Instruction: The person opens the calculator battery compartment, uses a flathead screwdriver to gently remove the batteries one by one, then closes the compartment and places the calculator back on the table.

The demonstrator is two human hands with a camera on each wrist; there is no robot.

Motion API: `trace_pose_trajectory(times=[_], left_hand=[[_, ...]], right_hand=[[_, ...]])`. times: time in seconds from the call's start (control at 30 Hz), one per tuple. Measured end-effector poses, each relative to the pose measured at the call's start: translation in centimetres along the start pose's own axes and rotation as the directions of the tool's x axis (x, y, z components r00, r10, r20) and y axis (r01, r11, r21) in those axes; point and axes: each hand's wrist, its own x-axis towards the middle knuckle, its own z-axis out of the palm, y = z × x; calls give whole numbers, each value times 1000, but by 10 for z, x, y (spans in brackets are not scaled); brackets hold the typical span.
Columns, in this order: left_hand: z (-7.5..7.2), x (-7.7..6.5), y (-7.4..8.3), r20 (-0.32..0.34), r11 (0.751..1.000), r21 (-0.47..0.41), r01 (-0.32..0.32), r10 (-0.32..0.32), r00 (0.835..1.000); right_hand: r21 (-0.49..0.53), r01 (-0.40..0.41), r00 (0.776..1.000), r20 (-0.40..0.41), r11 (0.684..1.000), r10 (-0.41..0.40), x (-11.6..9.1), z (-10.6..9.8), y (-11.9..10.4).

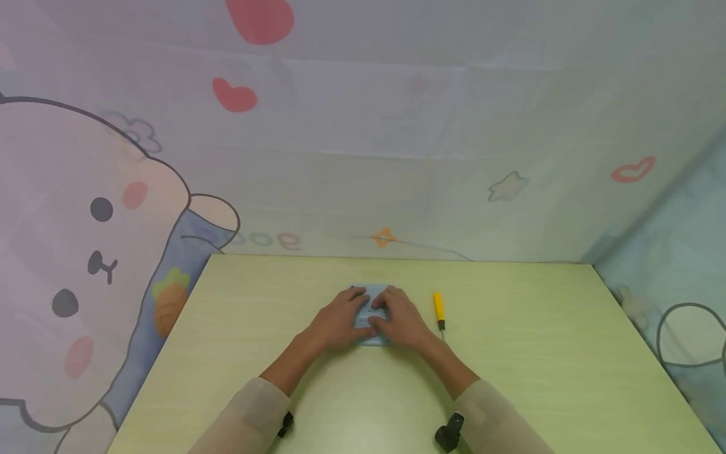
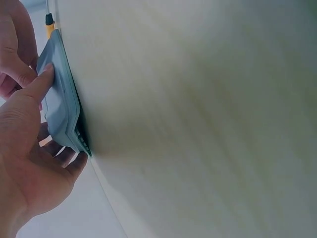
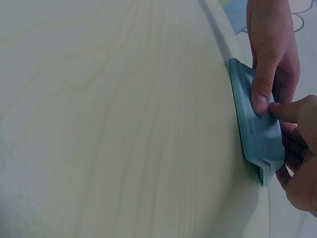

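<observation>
A flat light-blue plastic device (image 1: pixel 368 310) lies on the table between the two hands, with a row of small key-like bumps showing under its edge in the left wrist view. My left hand (image 1: pixel 339 323) holds its left side, thumb laid across the upper face and fingertips at the far edge. From the right, my right hand (image 1: pixel 401 320) grips the same device (image 3: pixel 265 136), its thumb on the upper face close to the left thumb and its other fingers bent at the side. The hands cover much of the device in the head view.
A screwdriver with a yellow handle (image 1: pixel 439 307) and black collar lies just right of the right hand, its shaft pointing toward the person. The pale wooden table (image 1: pixel 539 353) ends at a printed cloth backdrop (image 1: pixel 363 126) behind.
</observation>
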Motion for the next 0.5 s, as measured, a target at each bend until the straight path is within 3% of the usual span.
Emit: trace_pose_trajectory(times=[0.5], left_hand=[[0,-1,0,11,1000,-7,1,0,1000]], right_hand=[[-29,45,999,-11,999,-45,-2,-4,-2]])
